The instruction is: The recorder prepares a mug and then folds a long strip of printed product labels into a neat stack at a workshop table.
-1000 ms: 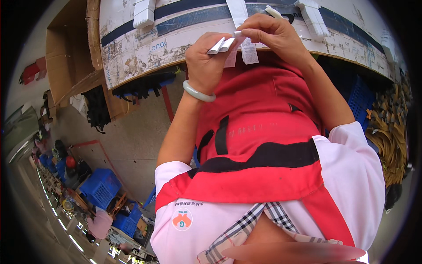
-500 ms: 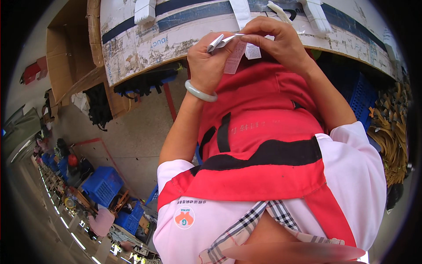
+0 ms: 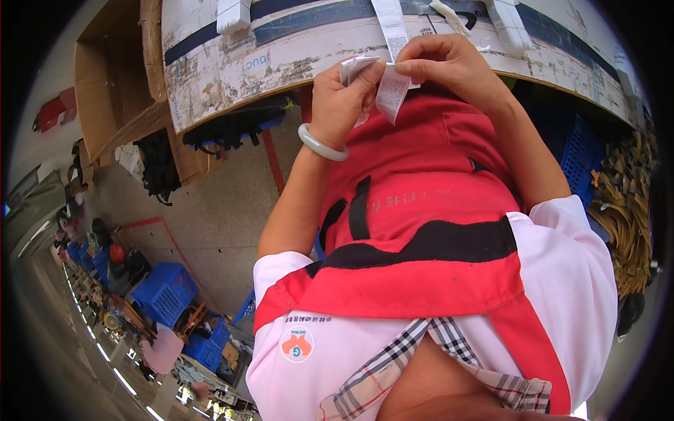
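Note:
My left hand [image 3: 338, 98], with a pale green bangle [image 3: 321, 144] on the wrist, is shut on a small stack of folded white labels [image 3: 353, 68]. My right hand [image 3: 449, 67] pinches one printed white label [image 3: 391, 92] that hangs down between the two hands. Both hands are close together at the edge of a worn, paper-covered worktable [image 3: 281, 52], above my red apron [image 3: 421, 203]. A long white label strip [image 3: 390, 21] lies on the table just beyond my fingers.
More white label bundles [image 3: 234, 14] [image 3: 509, 27] lie on the table. An open cardboard box [image 3: 105, 91] stands at the left, with black straps [image 3: 217, 130] under the table. Blue crates [image 3: 165, 295] [image 3: 579, 158] and a heap of tan straps [image 3: 625, 217] sit on the concrete floor.
One label has come away from the stack and now hangs from my right fingers. Both hands have stayed close together at the table edge.

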Action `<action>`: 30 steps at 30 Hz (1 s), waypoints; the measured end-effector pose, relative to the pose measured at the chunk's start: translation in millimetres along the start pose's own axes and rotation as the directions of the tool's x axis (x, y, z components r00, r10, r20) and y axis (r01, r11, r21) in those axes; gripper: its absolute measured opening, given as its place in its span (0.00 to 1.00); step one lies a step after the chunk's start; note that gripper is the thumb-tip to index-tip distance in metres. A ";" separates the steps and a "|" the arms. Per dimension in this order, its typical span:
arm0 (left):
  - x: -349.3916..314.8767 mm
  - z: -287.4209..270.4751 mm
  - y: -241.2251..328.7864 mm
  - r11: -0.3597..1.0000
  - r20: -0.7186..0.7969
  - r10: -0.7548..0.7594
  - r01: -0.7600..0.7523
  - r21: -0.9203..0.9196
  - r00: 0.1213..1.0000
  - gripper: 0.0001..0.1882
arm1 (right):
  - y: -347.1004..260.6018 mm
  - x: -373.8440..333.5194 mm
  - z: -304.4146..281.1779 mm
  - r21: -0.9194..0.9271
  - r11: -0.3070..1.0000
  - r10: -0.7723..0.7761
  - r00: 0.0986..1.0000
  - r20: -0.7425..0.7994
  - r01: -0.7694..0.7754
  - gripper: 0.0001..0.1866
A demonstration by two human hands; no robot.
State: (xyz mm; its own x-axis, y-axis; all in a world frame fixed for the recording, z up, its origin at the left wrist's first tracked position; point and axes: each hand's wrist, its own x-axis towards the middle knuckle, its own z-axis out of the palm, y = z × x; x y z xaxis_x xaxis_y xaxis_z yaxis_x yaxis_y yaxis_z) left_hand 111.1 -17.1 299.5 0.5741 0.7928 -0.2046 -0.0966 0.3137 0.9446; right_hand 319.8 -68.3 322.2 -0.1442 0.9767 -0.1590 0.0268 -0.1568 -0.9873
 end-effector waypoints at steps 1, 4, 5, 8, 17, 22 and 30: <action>-0.9 0.3 2.1 0.991 0.026 -0.057 0.059 -0.119 0.998 0.11 | -8.5 -0.9 0.2 0.003 1.000 0.000 1.000 0.007 0.000 0.09; -4.1 -0.8 -1.9 0.968 0.078 -0.138 0.151 -0.202 0.987 0.19 | -29.8 -9.2 10.1 0.086 0.996 0.018 0.978 0.206 -0.037 0.09; -5.2 -1.1 -3.7 0.969 0.094 -0.165 0.179 -0.167 0.982 0.25 | -23.4 -5.8 14.9 0.086 0.996 0.021 0.979 0.205 -0.039 0.09; -11.2 5.0 -0.3 0.980 0.260 -0.133 0.166 -0.110 0.956 0.34 | 0.1 1.2 18.7 0.079 0.994 -0.080 0.997 -0.022 0.081 0.09; -30.1 2.1 -27.1 0.943 0.305 -0.133 0.215 -0.253 0.943 0.11 | 5.3 -9.1 30.4 -0.174 0.984 -0.036 0.998 -0.061 0.025 0.09; -34.8 3.6 -27.5 0.918 0.331 -0.209 0.301 -0.259 0.920 0.07 | 6.5 -14.5 28.1 -0.075 0.997 -0.009 1.000 -0.024 0.007 0.08; -38.6 7.2 -30.5 0.924 0.315 -0.226 0.306 -0.230 0.922 0.06 | 5.0 -16.2 27.2 -0.178 0.983 -0.040 0.999 0.029 0.045 0.04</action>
State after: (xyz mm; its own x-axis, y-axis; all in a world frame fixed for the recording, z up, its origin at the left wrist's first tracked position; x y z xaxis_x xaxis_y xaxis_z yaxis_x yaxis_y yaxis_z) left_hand 97.8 -61.1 280.5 0.8071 0.4952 -0.3216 -0.1012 0.6525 0.7510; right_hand 295.4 -88.9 319.7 -0.1742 0.9775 -0.1191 0.1964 -0.0841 -0.9769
